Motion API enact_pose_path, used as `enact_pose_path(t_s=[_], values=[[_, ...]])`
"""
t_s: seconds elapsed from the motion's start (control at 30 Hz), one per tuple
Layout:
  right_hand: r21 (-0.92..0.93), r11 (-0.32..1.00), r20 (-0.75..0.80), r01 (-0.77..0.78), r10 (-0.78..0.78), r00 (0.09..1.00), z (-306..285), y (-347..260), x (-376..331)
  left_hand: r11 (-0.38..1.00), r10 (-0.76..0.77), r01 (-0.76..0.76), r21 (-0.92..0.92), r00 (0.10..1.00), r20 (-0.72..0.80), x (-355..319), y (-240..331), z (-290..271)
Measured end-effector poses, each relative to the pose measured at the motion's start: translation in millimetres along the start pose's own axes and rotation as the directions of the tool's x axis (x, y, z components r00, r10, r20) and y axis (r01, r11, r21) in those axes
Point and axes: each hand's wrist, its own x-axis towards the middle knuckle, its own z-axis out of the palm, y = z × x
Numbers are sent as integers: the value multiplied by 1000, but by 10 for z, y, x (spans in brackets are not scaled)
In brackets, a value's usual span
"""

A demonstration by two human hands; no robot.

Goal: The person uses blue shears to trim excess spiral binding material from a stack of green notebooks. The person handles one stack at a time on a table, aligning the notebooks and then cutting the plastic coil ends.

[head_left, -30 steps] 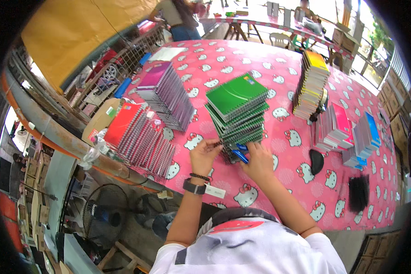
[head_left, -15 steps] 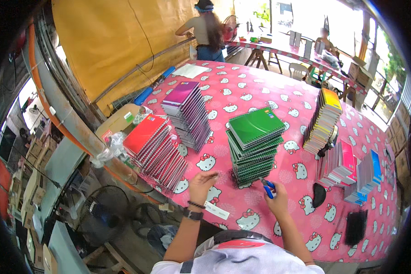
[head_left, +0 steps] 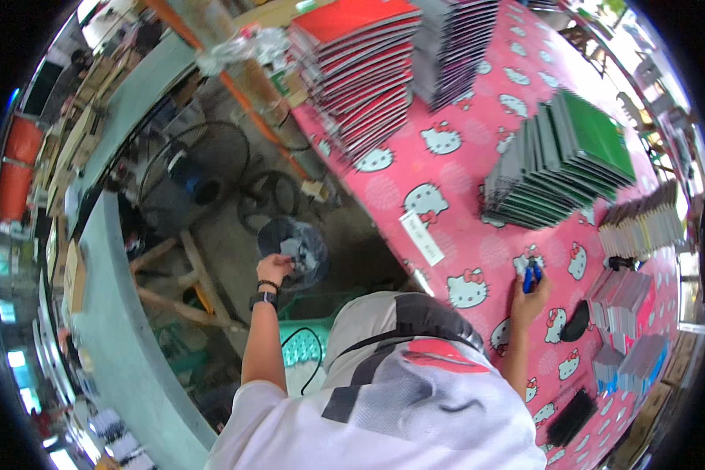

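My left hand [head_left: 276, 270] is off the table's edge, over a round transparent container [head_left: 312, 249] with pale contents. Its fingers are curled together; whatever they may hold is too small to make out. On the table, my right hand [head_left: 531, 301] is closed around blue-handled pliers [head_left: 532, 277], their jaws pointing away from me. Beyond the pliers rises a staggered stack of green spiral notebooks [head_left: 560, 160]. A white paper strip with print [head_left: 421, 238] lies near the table's edge, between my hands.
Red notebooks [head_left: 360, 74] and purple notebooks [head_left: 462, 47] are stacked at the far side. More notebooks [head_left: 623, 301], a black rounded item [head_left: 576, 322] and a black bundle [head_left: 572, 418] lie right on the pink table [head_left: 446, 168]. A standing fan [head_left: 192, 176] and green stool [head_left: 301, 345] are left.
My view has swung left and down. My left hand has moved from above the table to the container beside it. My right hand still holds the pliers near the green stack.
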Motion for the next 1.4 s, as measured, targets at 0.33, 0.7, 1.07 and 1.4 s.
enact_pose_path(t_s=[0.33,0.7,1.07,1.4], values=[[22,999,46,-40,39,998,-14,-85,31,957,-103,223,187,861,-498,470,-1183,-166],[-42,998,80,41,-37,996,73,-236,85,983,178,-154,102,940,-290,622,-589,219],[-29,997,-25,-68,67,997,-88,-172,34,424,871,-905,-44,421,-254,-213,2603,834],[-4,997,-29,-73,73,997,-116,-251,61,640,768,-686,-348,548,332,13,2736,1921]])
